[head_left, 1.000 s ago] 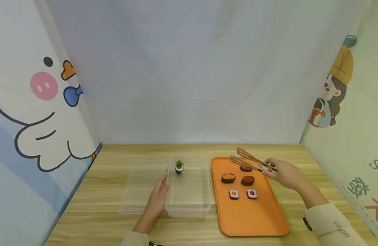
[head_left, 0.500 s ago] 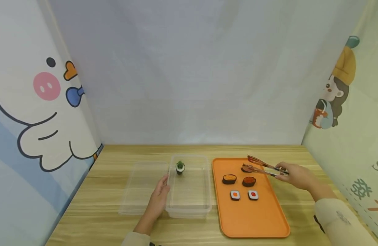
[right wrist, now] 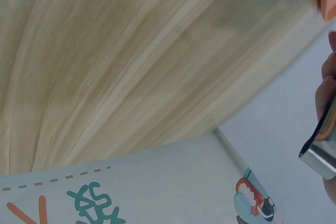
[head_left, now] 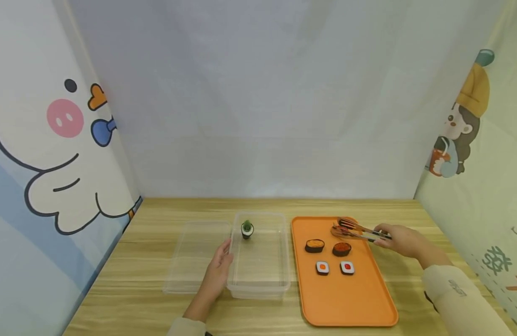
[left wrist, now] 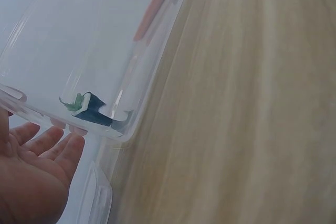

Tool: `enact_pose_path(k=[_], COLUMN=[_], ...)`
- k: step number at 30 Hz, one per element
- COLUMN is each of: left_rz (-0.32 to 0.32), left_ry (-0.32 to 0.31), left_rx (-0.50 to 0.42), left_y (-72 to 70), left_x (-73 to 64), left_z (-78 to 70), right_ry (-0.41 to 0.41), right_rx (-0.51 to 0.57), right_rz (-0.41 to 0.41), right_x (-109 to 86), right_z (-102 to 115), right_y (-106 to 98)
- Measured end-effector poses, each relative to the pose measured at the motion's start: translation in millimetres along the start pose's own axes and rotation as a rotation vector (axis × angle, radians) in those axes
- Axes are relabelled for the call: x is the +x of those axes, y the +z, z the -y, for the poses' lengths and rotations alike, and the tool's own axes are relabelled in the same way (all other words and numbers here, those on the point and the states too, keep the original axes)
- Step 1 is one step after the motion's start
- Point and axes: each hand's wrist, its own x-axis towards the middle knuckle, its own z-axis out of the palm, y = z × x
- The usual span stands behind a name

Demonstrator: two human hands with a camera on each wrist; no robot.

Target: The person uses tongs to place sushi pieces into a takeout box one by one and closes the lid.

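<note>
My right hand [head_left: 403, 240] grips a pair of metal tongs [head_left: 367, 230] by the handle end. Their slotted tips sit on either side of the rear sushi piece with red topping [head_left: 337, 228], partly covering it. On the orange tray [head_left: 348, 303] are also an orange-topped sushi [head_left: 315, 245], a red-topped one [head_left: 341, 249] and two square rolls, one with an orange centre [head_left: 322, 267], one red [head_left: 347, 267]. My left hand [head_left: 218, 266] rests its fingers against the left side of a clear plastic container [head_left: 258, 290]. One sushi roll with green topping [head_left: 247, 229] stands inside.
A clear flat lid [head_left: 184, 261] lies on the wooden table [head_left: 128, 280] left of the container. A pale curtain [head_left: 258, 116] hangs behind the table, with printed cloths [head_left: 493, 163] at the sides. The right wrist view catches only part of the right hand and tongs.
The tongs have come down and to the right, and their tips have drawn closer together around the rear sushi. The left hand stays at the container.
</note>
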Motion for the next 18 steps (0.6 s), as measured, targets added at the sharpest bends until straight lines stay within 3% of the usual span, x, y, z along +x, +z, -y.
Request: enact_pose_path(k=[18], left_rz=[0.008], left_ry=[0.016], left_rx=[0.003], left_y=[0.1], left_x=[0.3], left_z=[-0.1], right_ry=[0.005], right_rx=[-0.006], right_rz=[-0.006], right_x=[-2.1], right_z=[5.2], right_y=[8.9])
